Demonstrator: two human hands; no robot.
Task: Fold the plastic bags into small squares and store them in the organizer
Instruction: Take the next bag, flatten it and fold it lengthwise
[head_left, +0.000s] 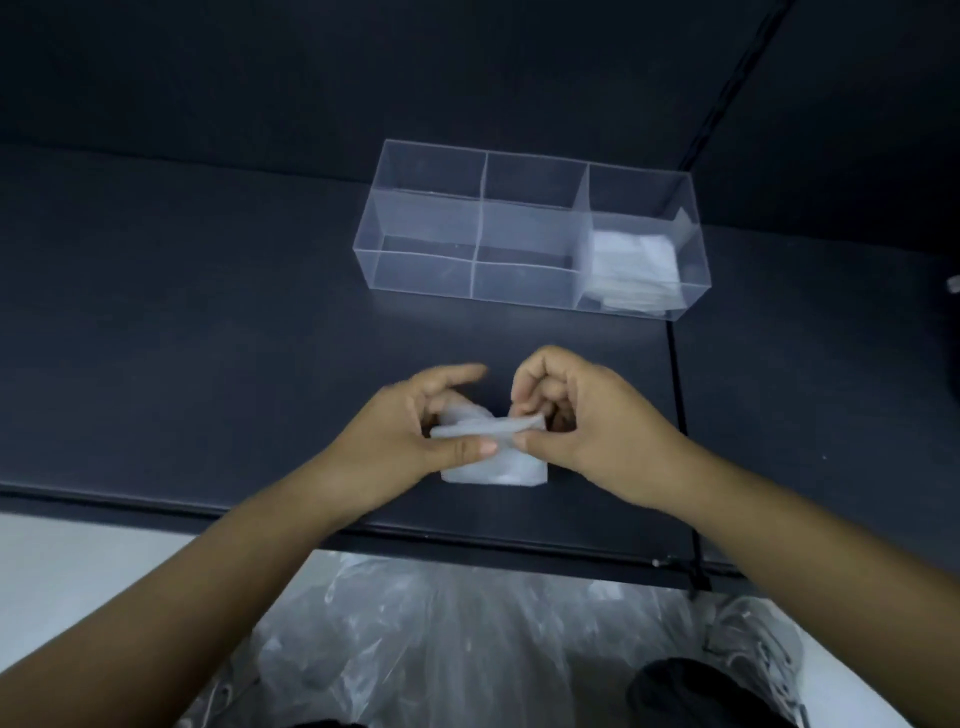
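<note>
Centrally, two bare hands share one bag. The left hand pinches its left side, thumb flat on the near face, fingers curled behind it and forefinger stretched forward. The right hand has its fingers tightly curled, nipping the upper folded edge between thumb and fingertips. The bag is a translucent, whitish plastic film, already reduced to a small, thick, roughly rectangular pad with a soft ridge along the top where the two grips meet. It sits over the near part of the table, close to the front edge; whether its lower edge touches the surface cannot be told. The table is dark, matte and flat. Further back and slightly right, well apart from the hands, stands one organizer, a long box of clear, rigid plastic with straight walls and an open top, split by two partitions into three compartments side by side. The left and middle compartments hold nothing visible. The right compartment holds a stack of white folded squares, lying flat; their number cannot be counted through the walls. Below the table's front edge lies a pile of loose, crumpled, glossy clear plastic film, its separate pieces indistinguishable, against a pale floor.
</note>
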